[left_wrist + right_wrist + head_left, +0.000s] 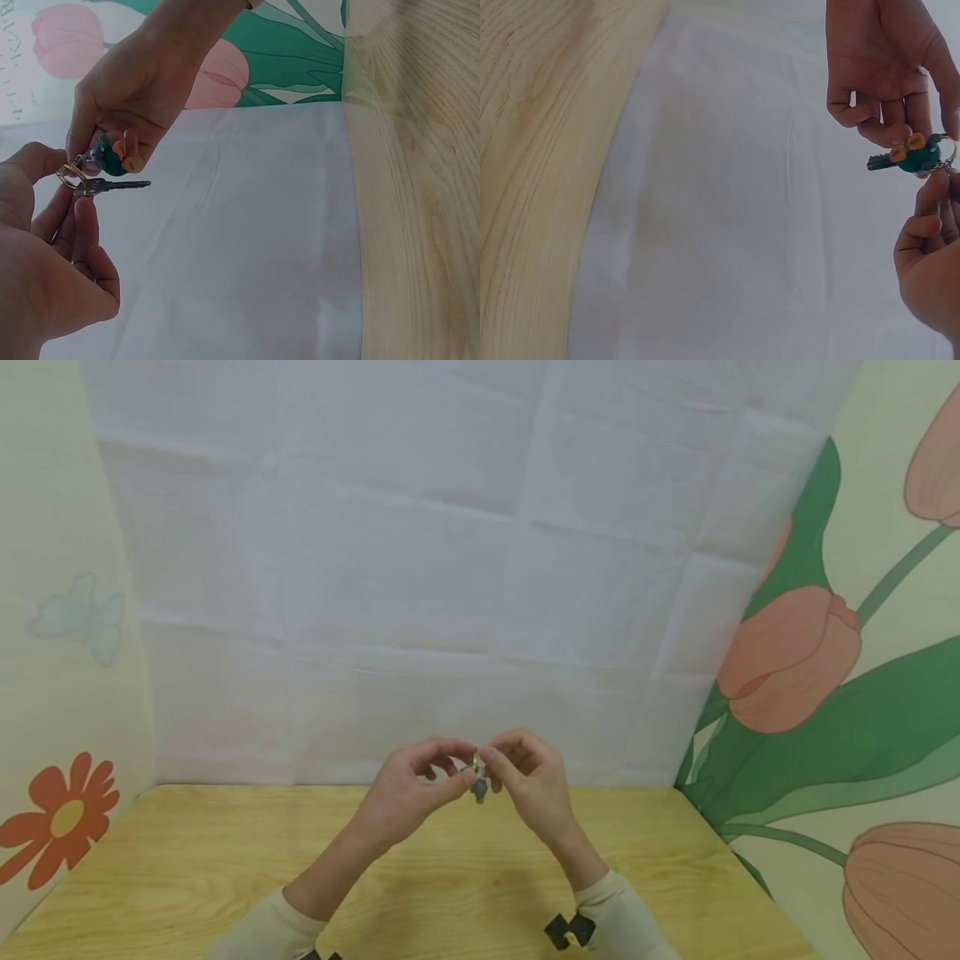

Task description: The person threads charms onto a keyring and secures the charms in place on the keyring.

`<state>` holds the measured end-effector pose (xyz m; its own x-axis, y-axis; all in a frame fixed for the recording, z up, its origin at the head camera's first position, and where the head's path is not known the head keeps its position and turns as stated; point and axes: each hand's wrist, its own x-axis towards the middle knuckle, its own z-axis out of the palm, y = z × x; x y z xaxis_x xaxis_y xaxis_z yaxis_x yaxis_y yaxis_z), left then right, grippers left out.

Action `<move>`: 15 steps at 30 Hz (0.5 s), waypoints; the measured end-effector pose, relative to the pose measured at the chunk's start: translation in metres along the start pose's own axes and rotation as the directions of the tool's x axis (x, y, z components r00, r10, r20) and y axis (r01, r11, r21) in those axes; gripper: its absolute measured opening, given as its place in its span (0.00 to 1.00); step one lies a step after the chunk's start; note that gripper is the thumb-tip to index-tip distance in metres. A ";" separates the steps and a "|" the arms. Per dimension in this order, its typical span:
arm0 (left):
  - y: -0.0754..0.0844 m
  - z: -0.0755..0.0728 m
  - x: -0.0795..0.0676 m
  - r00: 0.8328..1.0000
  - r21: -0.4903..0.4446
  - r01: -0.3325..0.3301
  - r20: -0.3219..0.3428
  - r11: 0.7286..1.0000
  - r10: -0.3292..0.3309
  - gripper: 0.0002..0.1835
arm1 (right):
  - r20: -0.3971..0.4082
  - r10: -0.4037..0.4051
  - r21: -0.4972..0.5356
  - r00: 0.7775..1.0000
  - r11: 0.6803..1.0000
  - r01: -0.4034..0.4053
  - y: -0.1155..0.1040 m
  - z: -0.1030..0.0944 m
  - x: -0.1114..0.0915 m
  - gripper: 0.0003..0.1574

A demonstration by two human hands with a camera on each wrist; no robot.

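Note:
Both hands meet over the far part of the table, holding a small bunch between them. My left hand [405, 789] pinches a gold key ring [71, 177] and the head of a metal key [124, 184] between thumb and fingers. The key's blade sticks out sideways. From a short chain on the ring hangs a small green charm with orange parts [916, 156]. On the other side my right hand [536, 785] pinches at the ring by the charm's chain. Its fingertips partly hide the ring.
Below the hands lies a light wooden table [225, 860]. A white creased sheet [405, 568] hangs behind it. Side panels with a printed red flower [48, 839] and pink tulips [791, 660] flank the table. Dark markers [570, 931] sit at the cuffs.

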<state>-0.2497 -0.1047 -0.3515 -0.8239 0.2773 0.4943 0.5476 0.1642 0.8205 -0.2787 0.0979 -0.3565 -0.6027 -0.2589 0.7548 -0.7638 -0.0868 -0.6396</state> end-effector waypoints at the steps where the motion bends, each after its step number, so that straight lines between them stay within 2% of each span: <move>1: 0.000 0.000 0.000 1.000 0.000 -0.001 0.002 1.000 0.001 0.14 | -0.001 0.002 -0.002 1.000 1.000 -0.002 0.000 0.000 0.000 0.02; 15: -0.002 0.003 0.001 0.996 -0.007 0.024 0.083 1.000 -0.023 0.20 | -0.017 0.022 -0.041 1.000 0.999 -0.023 -0.006 -0.001 0.000 0.05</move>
<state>-0.2510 -0.1024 -0.3534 -0.8213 0.3511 0.4496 0.5268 0.1644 0.8339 -0.2743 0.0994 -0.3528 -0.6232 -0.2445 0.7428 -0.7587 -0.0411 -0.6501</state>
